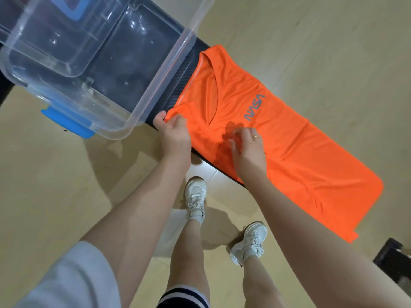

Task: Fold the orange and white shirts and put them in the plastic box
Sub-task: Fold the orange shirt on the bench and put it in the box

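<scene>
Orange shirt (289, 138) lies on the dark worktop (175, 94), spread out long, NASA lettering up, neckline toward the plastic box (155, 81). Sides look already turned in, giving a narrow strip; that is a judgement from the straight long edges. Hem end hangs past the worktop's far end.

Left hand (174, 134) sits at the shoulder corner nearest the box, fingers curled and pinching the cloth edge. Right hand (248, 145) is over the chest area just below the neckline, fingers bent down toward the fabric; whether it pinches cloth or only touches it, cannot tell. A ring shows on one finger.

Progress, as judged: early to middle. The orange shirt is partly folded, not yet folded down to box size and not in the box. White shirt not identifiable in view; a pale patch on the floor by the feet may be cloth or a floor tile. Box is open and looks empty, with a clear lid or tray lying across its far part.

Count: one orange shirt, one plastic box, two blue latches (66, 123) visible on it, two hands, two white shoes (195, 198).
</scene>
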The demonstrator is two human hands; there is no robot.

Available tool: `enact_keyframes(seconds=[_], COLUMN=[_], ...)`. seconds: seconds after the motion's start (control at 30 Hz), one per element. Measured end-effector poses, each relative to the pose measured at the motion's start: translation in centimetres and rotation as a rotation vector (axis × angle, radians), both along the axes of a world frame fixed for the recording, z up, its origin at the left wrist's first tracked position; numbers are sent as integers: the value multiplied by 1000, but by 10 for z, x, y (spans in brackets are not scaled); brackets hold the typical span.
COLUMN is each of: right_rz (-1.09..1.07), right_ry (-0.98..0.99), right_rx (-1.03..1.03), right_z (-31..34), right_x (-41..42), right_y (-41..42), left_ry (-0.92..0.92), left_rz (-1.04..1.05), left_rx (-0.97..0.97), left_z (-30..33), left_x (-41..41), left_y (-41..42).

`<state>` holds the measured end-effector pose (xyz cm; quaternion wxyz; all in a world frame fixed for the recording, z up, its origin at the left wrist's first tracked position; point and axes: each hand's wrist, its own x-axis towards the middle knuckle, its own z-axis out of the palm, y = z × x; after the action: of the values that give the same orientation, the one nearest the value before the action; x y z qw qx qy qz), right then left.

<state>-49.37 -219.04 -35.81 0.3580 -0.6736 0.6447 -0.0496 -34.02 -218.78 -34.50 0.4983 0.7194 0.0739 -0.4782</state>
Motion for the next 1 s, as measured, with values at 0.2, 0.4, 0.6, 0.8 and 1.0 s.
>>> enact_keyframes(seconds=[0.2, 0.4, 0.6, 0.8, 1.0], right_rz=[274, 214, 29, -101, -31], right_ry=[381, 344, 110, 28, -1], right_rx=[-115, 46, 50, 114, 382], right_z=[-12, -3, 20, -6, -64], right_x=[-52, -84, -107, -140, -172], right_y=[33, 32, -31, -124, -183], left_ry=[-765, -803, -932, -978, -857], left_rz=[-1112, -1265, -1501, -1581, -1731], left_rx=[213, 461, 248, 58, 47], left_z=[-25, -22, 7, -2, -45], left_x=[-30, -23, -50, -95, -137], left_y=[38, 37, -13, -117, -197])
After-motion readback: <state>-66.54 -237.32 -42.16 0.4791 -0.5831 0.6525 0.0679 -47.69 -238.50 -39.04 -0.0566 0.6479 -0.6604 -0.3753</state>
